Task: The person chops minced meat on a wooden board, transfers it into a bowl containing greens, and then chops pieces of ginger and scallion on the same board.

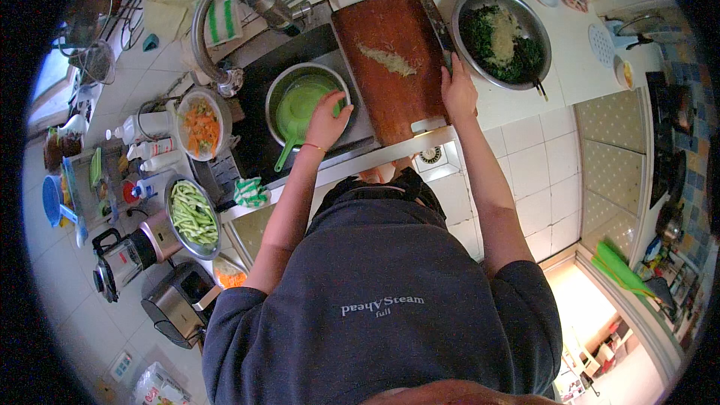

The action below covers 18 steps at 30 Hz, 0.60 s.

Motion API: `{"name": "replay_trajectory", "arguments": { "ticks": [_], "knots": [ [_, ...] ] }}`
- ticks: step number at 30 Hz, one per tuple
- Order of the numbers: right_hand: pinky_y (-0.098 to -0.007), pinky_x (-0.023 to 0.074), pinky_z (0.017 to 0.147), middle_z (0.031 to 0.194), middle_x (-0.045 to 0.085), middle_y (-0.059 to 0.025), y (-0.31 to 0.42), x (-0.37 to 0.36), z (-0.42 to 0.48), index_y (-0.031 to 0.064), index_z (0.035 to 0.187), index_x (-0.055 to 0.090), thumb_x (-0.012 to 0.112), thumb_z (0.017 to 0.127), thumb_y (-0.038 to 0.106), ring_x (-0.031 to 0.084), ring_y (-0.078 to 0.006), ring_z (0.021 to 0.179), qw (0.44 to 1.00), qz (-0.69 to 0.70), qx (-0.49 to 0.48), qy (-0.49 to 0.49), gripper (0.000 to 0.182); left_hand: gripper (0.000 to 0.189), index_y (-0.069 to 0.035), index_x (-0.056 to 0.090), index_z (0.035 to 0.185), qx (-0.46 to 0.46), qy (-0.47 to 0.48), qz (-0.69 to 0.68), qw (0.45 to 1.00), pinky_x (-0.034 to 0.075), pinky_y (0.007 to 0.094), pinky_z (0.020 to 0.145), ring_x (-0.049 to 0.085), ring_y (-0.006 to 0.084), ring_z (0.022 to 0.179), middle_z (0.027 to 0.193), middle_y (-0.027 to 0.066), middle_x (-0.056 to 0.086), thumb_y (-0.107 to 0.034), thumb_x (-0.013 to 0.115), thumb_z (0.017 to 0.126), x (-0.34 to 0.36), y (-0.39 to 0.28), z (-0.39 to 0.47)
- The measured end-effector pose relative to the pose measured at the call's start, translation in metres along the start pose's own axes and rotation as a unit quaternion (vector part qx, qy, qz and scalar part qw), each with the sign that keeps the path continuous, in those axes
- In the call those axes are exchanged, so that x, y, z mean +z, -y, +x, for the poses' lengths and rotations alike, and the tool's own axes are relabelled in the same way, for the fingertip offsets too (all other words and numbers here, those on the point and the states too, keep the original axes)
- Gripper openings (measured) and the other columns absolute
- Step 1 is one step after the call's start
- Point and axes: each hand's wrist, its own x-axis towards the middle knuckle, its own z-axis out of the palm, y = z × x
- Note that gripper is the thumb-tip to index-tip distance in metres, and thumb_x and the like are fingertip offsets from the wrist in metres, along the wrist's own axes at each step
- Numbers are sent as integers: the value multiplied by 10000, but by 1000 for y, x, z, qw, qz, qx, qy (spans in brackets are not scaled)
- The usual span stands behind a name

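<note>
My left hand, a thin band at its wrist, is over the right side of a steel pot in the sink, fingers apart. A green strainer with a handle lies in that pot. My right hand is at the right edge of a wooden cutting board, fingers by the handle of a cleaver; whether it grips the handle cannot be told. Pale chopped bits lie mid-board. Right of the board, a steel bowl holds chopped dark greens with a pale chopped heap, and chopsticks stick out.
A faucet arches over the sink's left. Left of the sink stand a bowl of shredded orange vegetable, bottles, a steel bowl of cut green beans and a blender. A green-striped cloth lies on the front edge.
</note>
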Motion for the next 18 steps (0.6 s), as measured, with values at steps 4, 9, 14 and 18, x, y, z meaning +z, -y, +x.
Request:
{"name": "replay_trajectory", "arguments": {
  "ticks": [4,9,14,18],
  "knots": [
    [-433,488,686,1068,541,-191,1,9,0,124,1235,415,466,854,292,583,-364,825,999,-9,-21,41,420,339,-16,554,1051,6,-11,-19,1000,377,358,916,476,339,1067,1128,201,513,-188,602,763,4,-7,-4],
    [-408,458,758,1091,528,-209,39,-18,-52,99,1230,430,487,858,279,549,-364,924,987,72,35,140,417,340,-12,553,1051,23,-31,-21,999,390,350,901,485,334,1055,1148,201,499,-184,602,763,0,12,-13],
    [-345,428,794,1036,565,-185,80,36,-76,33,1186,448,488,870,237,557,-303,924,935,336,63,92,379,340,-7,551,1055,-14,-31,-42,999,396,350,893,489,336,1047,1137,203,507,-181,594,766,-14,12,-25],
    [-323,409,815,984,589,-129,131,72,-69,15,1138,474,478,866,197,547,-229,895,787,544,221,188,327,345,-29,547,1073,7,-42,22,999,425,344,858,493,313,1058,1151,187,508,-180,610,770,-26,22,-39]
  ]
}}
